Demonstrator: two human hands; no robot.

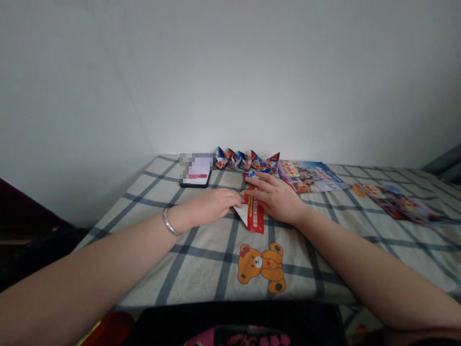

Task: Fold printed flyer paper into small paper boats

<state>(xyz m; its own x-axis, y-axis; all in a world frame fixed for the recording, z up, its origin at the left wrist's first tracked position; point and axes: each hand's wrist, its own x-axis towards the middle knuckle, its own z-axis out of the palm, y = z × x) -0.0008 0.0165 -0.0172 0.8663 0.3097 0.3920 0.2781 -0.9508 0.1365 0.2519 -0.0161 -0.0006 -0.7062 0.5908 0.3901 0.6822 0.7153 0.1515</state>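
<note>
A folded red and white paper leaflet (252, 214) lies on the checked bedsheet (201, 259) in front of me. My left hand (212, 205), with a silver bangle on its wrist, is closed in a pinch on the paper's left edge. My right hand (275, 197) lies flat on top of the paper with fingers stretched out, pressing it down. Behind the hands stands a row of several folded paper shapes (248, 160) in red and blue.
A phone (196, 170) with a lit screen lies at the back left. Colourful leaflets (309, 175) and more printed sheets (399, 202) lie to the right. A bear print (262, 266) marks the sheet. A white wall rises behind; the bed's edge drops off at left.
</note>
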